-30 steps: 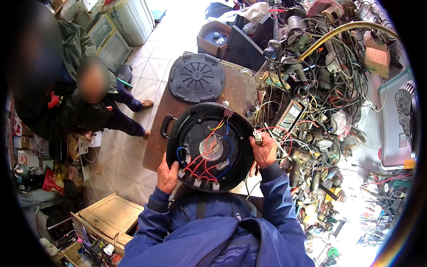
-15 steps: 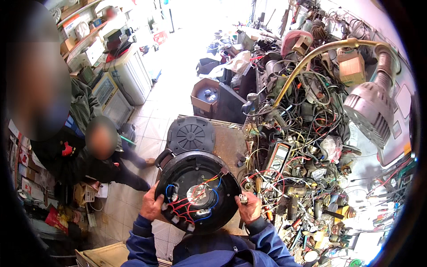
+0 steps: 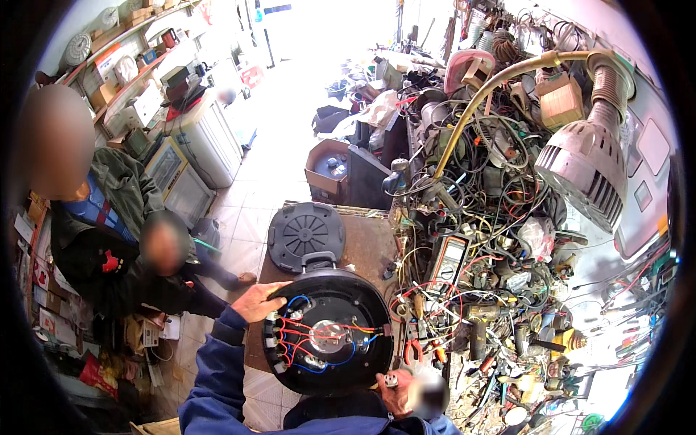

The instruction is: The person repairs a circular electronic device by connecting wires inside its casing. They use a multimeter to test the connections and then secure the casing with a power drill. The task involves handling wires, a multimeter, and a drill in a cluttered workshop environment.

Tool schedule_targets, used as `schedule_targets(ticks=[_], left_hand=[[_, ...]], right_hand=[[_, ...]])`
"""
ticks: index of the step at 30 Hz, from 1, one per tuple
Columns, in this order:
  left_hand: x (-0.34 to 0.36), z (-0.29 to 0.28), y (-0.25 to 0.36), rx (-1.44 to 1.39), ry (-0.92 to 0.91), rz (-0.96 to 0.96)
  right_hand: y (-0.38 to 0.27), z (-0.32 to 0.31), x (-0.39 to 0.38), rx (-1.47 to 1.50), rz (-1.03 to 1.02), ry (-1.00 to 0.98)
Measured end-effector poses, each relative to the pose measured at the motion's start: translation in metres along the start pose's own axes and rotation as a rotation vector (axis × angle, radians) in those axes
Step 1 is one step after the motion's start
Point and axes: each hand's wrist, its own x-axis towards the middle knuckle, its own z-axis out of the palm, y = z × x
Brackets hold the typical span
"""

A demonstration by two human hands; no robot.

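A round black appliance housing (image 3: 366, 348) lies open-side up in front of me, tilted, with a black handle at its far rim. Inside are red, blue and yellow wires, white connectors along the left wall and a shiny metal disc (image 3: 329, 336) in the middle. My left hand (image 3: 259, 302) grips the rim at the upper left, thumb and fingers closed on it. My right hand (image 3: 397, 395) is closed round a small pale plug-like piece (image 3: 391, 379) by the lower right rim. Part of that hand is blurred. Behind the housing lies a round black ribbed cover (image 3: 307, 235).
The brown worktop (image 3: 368, 243) bears the cover. To the right, a heap of cables, tools and parts surrounds a multimeter (image 3: 451, 259), below a large lamp (image 3: 586, 168) on a bent arm. Two people stand at the left, one in a dark jacket (image 3: 134, 181). Beyond sits an open carton (image 3: 326, 170).
The housing has turned clockwise, its handle going from upper left to the far side, and come nearer me. My left hand has moved up along the rim, my right hand down toward me.
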Motion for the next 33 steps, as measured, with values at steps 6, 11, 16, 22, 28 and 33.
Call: schedule_targets(ticks=[6, 11, 16, 22, 28, 33], left_hand=[[0.037, 0.019, -0.027, 0.028, -0.14, -0.072], [0.047, 0.029, -0.057, -0.065, -0.185, -0.069], [0.051, 0.03, -0.054, -0.034, -0.161, -0.096], [0.038, 0.045, -0.05, -0.136, 0.009, -0.199], [-0.036, 0.069, -0.052, -0.172, 0.446, -0.132], [-0.088, 0.113, -0.06, 0.01, 0.863, -0.229]], right_hand=[[0.052, 0.023, -0.043, 0.067, 0.094, -0.082], [0.064, 0.033, -0.055, 0.197, 0.276, -0.155], [0.058, 0.021, -0.051, 0.129, 0.24, -0.273], [0.066, -0.008, -0.03, 0.224, 0.141, -0.315], [0.047, -0.083, 0.03, -0.029, 0.209, -0.296], [0.084, -0.084, 0.05, 0.053, -0.014, -0.194]])
